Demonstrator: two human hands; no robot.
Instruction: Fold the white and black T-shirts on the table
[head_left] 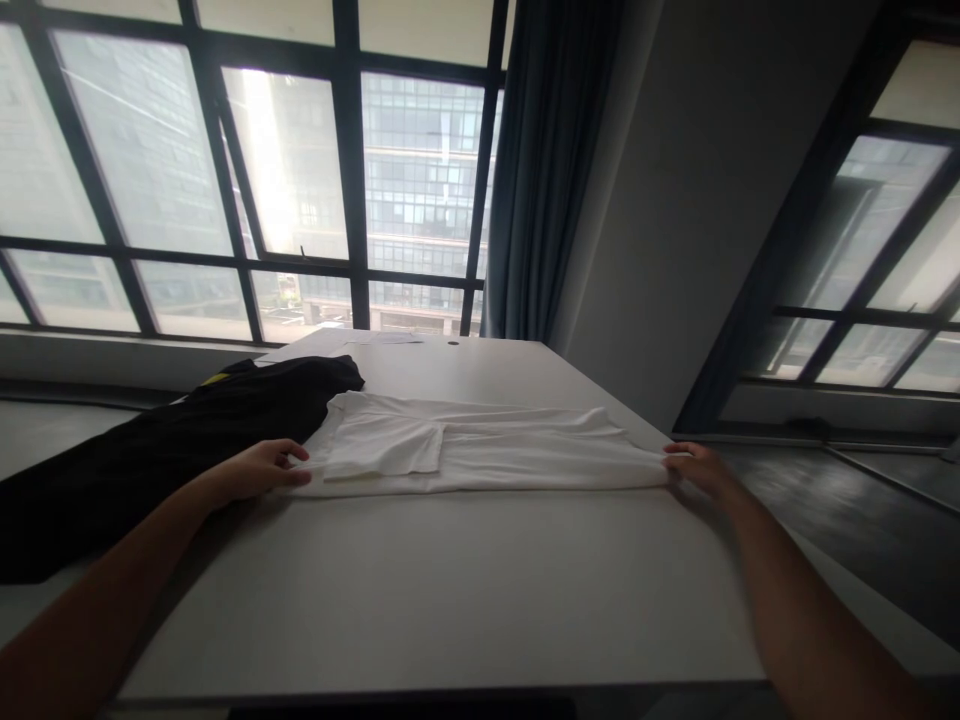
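Observation:
A white garment, seemingly a T-shirt [517, 455], lies folded into a long flat strip across the white table. A sleeve-like flap rests on its left part. My left hand [262, 470] pinches the garment's left end between thumb and fingers. At the opposite end, my right hand [697, 467] grips the near right corner with closed fingertips. Both hands are low, close to the tabletop.
The white table [465, 590] reaches back toward the windows. A black garment [187, 440] with a yellow patch lies along its left side. A paper sheet [386, 339] sits at the far end. A dark curtain [536, 180] hangs beyond, beside a grey pillar [675, 200].

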